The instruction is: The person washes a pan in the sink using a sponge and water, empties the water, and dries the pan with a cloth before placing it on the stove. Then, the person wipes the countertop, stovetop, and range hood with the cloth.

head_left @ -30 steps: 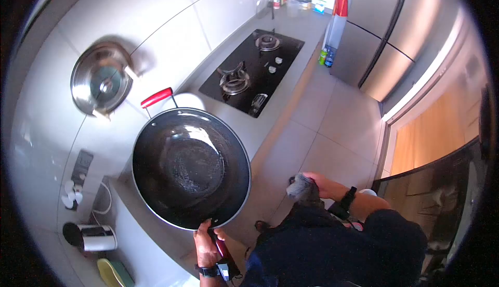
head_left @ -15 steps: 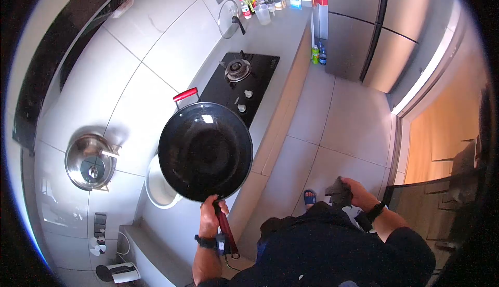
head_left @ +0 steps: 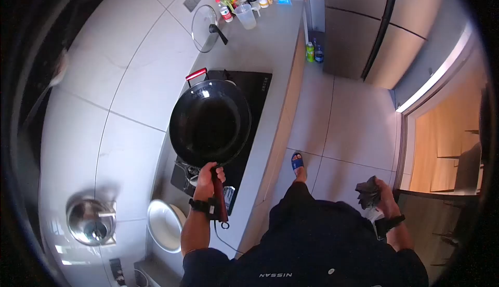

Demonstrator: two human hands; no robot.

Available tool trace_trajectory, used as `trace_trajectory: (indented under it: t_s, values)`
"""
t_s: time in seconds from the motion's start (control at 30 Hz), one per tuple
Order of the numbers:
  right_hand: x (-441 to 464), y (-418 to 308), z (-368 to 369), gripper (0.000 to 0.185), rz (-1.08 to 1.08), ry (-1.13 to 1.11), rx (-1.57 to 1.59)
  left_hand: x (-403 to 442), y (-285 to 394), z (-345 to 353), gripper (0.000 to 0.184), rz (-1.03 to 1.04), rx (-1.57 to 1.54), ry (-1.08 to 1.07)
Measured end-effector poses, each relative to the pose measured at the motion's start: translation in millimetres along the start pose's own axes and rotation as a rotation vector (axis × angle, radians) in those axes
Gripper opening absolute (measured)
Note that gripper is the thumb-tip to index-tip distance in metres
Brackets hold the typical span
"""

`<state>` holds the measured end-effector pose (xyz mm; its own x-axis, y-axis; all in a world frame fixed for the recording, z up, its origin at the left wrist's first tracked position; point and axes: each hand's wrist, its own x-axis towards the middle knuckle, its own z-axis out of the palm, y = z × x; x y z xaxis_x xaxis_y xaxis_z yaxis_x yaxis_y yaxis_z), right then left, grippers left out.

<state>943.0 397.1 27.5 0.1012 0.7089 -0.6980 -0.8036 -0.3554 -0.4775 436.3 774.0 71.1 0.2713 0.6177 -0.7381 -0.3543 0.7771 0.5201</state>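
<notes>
My left hand (head_left: 209,178) is wrapped round the dark red long handle of a black wok (head_left: 210,123). The wok is over the black gas stove (head_left: 257,92), covering much of it; whether its base touches a burner I cannot tell. A small red helper handle sticks up at its far side. On the right, away from the counter, my right hand (head_left: 385,198) grips a crumpled grey cloth (head_left: 368,192). Both wrists wear black bands.
A glass lid (head_left: 204,28) leans against the tiled wall. Beyond it are bottles, jars and a plastic jug (head_left: 245,16). A white basin (head_left: 166,225) sits on the near counter. A steel lid (head_left: 91,221) hangs on the wall. The fridge (head_left: 351,42) stands at the far right.
The wok in my left hand has moved from above the near counter to over the stove. My right hand has shifted right with the cloth. The view has moved forward along the counter.
</notes>
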Motion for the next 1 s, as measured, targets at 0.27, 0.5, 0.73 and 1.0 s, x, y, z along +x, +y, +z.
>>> trace_trajectory:
  t_s: [0.27, 0.5, 0.73, 1.0]
  values:
    - [70.0, -29.3, 8.5, 0.032, -0.073, 0.249, 0.218, 135.2, 106.9, 28.2, 0.022, -0.163, 0.062, -0.084]
    - [127.4, -75.8, 37.3, 0.039, -0.087, 0.245, 0.039, 176.8, 146.6, -5.4, 0.025, -0.229, 0.144, -0.067]
    - [197.1, -149.2, 71.2, 0.039, 0.01, 0.177, -0.048, 158.8, 181.5, 13.0, 0.029, -0.115, 0.403, 0.166]
    - [341.2, -263.2, 86.4, 0.03, -0.047, -0.118, -0.607, 149.0, 182.1, 3.5, 0.034, 0.312, 0.789, 0.38]
